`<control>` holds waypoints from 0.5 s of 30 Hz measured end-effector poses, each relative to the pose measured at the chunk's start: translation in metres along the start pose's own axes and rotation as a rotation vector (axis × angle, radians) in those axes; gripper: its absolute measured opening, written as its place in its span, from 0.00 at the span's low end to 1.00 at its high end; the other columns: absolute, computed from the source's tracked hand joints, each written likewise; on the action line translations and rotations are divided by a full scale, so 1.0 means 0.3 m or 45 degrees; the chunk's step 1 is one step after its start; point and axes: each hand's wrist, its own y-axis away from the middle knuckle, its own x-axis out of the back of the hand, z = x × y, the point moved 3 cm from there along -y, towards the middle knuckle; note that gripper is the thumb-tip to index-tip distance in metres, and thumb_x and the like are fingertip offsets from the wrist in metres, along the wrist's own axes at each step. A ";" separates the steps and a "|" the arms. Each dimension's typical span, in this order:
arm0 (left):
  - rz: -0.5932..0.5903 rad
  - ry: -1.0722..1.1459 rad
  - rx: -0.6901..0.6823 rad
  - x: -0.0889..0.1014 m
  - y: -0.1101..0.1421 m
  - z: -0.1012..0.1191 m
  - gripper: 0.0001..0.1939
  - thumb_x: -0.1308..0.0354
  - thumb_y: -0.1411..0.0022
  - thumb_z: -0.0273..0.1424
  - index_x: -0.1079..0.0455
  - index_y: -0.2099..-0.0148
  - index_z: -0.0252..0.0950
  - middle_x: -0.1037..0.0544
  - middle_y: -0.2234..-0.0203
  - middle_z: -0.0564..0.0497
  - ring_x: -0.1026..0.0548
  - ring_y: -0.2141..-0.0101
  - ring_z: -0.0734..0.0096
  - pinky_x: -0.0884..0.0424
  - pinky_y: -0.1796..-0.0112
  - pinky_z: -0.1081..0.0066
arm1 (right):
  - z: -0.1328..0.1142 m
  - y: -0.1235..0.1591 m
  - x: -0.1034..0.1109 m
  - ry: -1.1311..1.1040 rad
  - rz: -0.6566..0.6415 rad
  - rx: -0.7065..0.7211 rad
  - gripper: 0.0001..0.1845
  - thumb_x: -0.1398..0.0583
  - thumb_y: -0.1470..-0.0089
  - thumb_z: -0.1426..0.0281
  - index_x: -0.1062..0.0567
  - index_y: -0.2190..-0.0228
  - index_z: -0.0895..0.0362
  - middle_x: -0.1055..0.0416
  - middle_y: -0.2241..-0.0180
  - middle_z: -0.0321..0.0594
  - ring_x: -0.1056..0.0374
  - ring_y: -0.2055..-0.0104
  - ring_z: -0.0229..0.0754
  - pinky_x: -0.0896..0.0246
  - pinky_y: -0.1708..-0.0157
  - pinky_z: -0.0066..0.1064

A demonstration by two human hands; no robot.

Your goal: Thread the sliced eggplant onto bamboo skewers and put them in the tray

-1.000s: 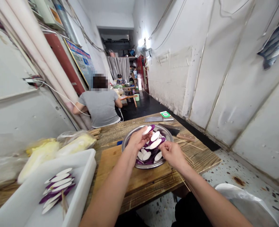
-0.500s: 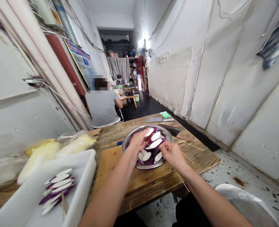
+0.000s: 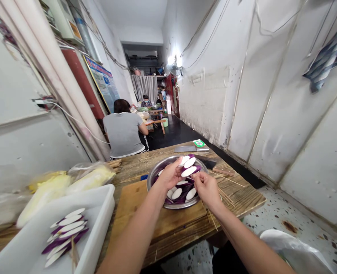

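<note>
Over a steel bowl of purple-skinned, white-fleshed eggplant slices, my two hands meet. My left hand is closed with thumb and fingers around an eggplant slice at the top of a short row. Two more slices overlap below it, lined up as on a skewer. My right hand pinches at the lower end of this row; the skewer itself is mostly hidden by the fingers. In a white tray at the left lie finished-looking eggplant skewers.
A cutting board lies under the bowl. Behind and right of it are a cleaver, a wooden-handled knife and loose bamboo sticks. Bagged yellow food sits beyond the tray. A person in grey sits ahead.
My left hand dipped slightly toward the bowl, then rose with the top slice, which now sits closer to the other two. My right hand keeps its pinch. The view has tilted slightly.
</note>
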 end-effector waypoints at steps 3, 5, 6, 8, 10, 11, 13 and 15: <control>-0.081 -0.003 0.026 -0.007 0.009 0.005 0.17 0.43 0.45 0.39 0.30 0.55 0.36 0.23 0.69 0.47 0.25 0.71 0.69 0.29 0.67 0.69 | -0.010 -0.004 0.001 -0.038 0.014 0.024 0.17 0.48 0.48 0.62 0.35 0.84 0.57 0.40 0.86 0.32 0.44 0.82 0.34 0.50 0.80 0.24; -0.047 0.049 0.000 0.003 0.005 0.011 0.19 0.45 0.44 0.42 0.29 0.57 0.35 0.23 0.69 0.46 0.25 0.71 0.69 0.30 0.69 0.70 | -0.008 -0.005 0.002 -0.079 0.005 0.033 0.18 0.48 0.48 0.61 0.36 0.84 0.57 0.40 0.87 0.32 0.45 0.83 0.33 0.49 0.80 0.24; 0.008 0.063 -0.022 0.014 0.001 0.012 0.19 0.46 0.44 0.44 0.29 0.59 0.33 0.23 0.69 0.45 0.25 0.72 0.69 0.30 0.71 0.71 | -0.005 -0.004 0.004 -0.103 0.004 0.032 0.18 0.48 0.48 0.61 0.36 0.84 0.57 0.40 0.87 0.31 0.45 0.83 0.33 0.50 0.80 0.24; 0.169 -0.015 -0.113 0.042 -0.009 0.011 0.17 0.44 0.46 0.42 0.28 0.63 0.32 0.23 0.71 0.44 0.26 0.74 0.71 0.32 0.73 0.74 | 0.005 0.005 0.014 -0.162 0.014 0.014 0.19 0.48 0.47 0.60 0.37 0.84 0.57 0.42 0.87 0.30 0.47 0.83 0.32 0.50 0.81 0.24; 0.306 -0.267 -0.256 0.066 -0.018 0.006 0.10 0.38 0.50 0.33 0.27 0.67 0.32 0.23 0.74 0.46 0.27 0.75 0.73 0.34 0.74 0.77 | 0.017 0.019 0.034 -0.227 0.025 -0.019 0.19 0.47 0.47 0.60 0.38 0.84 0.57 0.43 0.88 0.30 0.48 0.84 0.31 0.52 0.82 0.24; 0.340 -0.437 -0.328 0.072 -0.020 0.004 0.08 0.37 0.53 0.29 0.27 0.68 0.32 0.23 0.75 0.46 0.27 0.75 0.73 0.35 0.74 0.78 | 0.022 0.028 0.047 -0.258 0.032 -0.039 0.19 0.47 0.47 0.59 0.38 0.84 0.57 0.44 0.87 0.29 0.49 0.84 0.31 0.52 0.82 0.24; 0.299 -0.775 -0.441 0.067 -0.025 -0.002 0.07 0.36 0.56 0.24 0.25 0.70 0.34 0.23 0.76 0.48 0.28 0.75 0.73 0.36 0.73 0.79 | 0.028 0.047 0.079 -0.313 0.062 -0.080 0.18 0.46 0.48 0.59 0.36 0.82 0.57 0.44 0.87 0.29 0.50 0.85 0.30 0.54 0.84 0.24; 0.177 -1.026 -0.487 0.048 -0.031 -0.007 0.06 0.37 0.58 0.22 0.25 0.73 0.36 0.24 0.77 0.50 0.28 0.73 0.71 0.36 0.71 0.79 | 0.029 0.064 0.117 -0.347 0.104 -0.124 0.17 0.45 0.49 0.59 0.35 0.80 0.58 0.43 0.87 0.28 0.52 0.86 0.29 0.55 0.85 0.24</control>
